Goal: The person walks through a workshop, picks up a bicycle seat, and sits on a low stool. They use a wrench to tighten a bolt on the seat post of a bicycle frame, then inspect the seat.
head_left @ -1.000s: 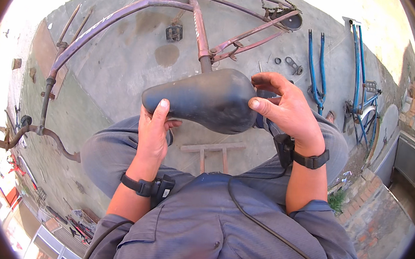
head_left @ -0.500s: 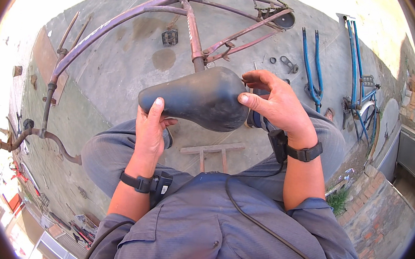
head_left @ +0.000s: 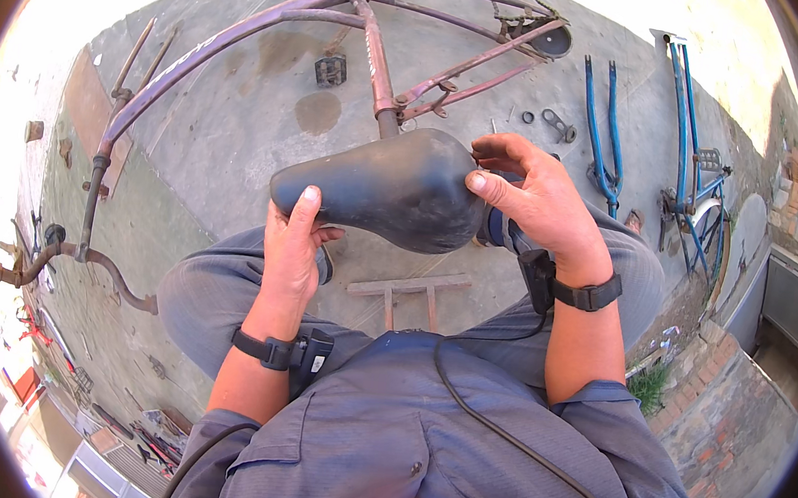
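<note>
A black bicycle saddle (head_left: 386,188) lies across the view above my knees, its narrow nose to the left and its wide rear to the right. My left hand (head_left: 296,239) grips the nose, thumb on top and fingers underneath. At the rear edge, my right hand (head_left: 538,197) has its thumb against the saddle and its fingers bent around behind. Just beyond stands a worn purple-pink bicycle frame (head_left: 372,50). A dark seat post (head_left: 388,125) from it runs down behind the saddle; whether the two are joined is hidden.
Rusty handlebars (head_left: 118,270) lie at the left. A pedal (head_left: 331,71), a crank arm (head_left: 559,124) and a black ring (head_left: 527,117) sit on the concrete. Blue forks (head_left: 605,134) and a blue bicycle frame (head_left: 691,162) are at the right. A wooden stool (head_left: 410,287) shows between my legs.
The saddle and both hands keep nearly the same pose. The whole view has shifted very slightly.
</note>
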Action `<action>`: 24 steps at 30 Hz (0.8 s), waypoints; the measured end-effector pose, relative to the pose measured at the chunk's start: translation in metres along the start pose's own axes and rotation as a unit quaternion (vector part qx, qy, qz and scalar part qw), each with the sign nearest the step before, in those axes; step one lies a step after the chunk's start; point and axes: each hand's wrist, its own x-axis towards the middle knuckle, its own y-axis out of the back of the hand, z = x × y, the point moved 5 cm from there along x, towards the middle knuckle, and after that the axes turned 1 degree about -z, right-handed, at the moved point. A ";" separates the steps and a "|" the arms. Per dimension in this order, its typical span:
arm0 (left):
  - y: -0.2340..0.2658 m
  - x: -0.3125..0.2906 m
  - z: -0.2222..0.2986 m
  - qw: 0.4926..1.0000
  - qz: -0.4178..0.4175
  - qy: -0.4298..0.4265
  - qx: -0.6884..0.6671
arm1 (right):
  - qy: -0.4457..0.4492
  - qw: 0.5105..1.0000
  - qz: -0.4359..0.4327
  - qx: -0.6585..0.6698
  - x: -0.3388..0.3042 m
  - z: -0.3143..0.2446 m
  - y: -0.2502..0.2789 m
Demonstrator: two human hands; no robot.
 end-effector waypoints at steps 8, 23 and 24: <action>0.001 0.001 -0.001 1.000 -0.002 0.001 -0.001 | -0.001 0.997 0.052 0.063 0.005 0.006 0.006; 0.001 0.000 -0.001 1.000 -0.002 0.005 0.002 | -0.029 0.994 0.082 0.073 0.005 0.008 0.011; 0.001 0.000 -0.001 1.000 -0.002 0.006 0.001 | -0.030 0.994 0.081 0.073 0.005 0.008 0.011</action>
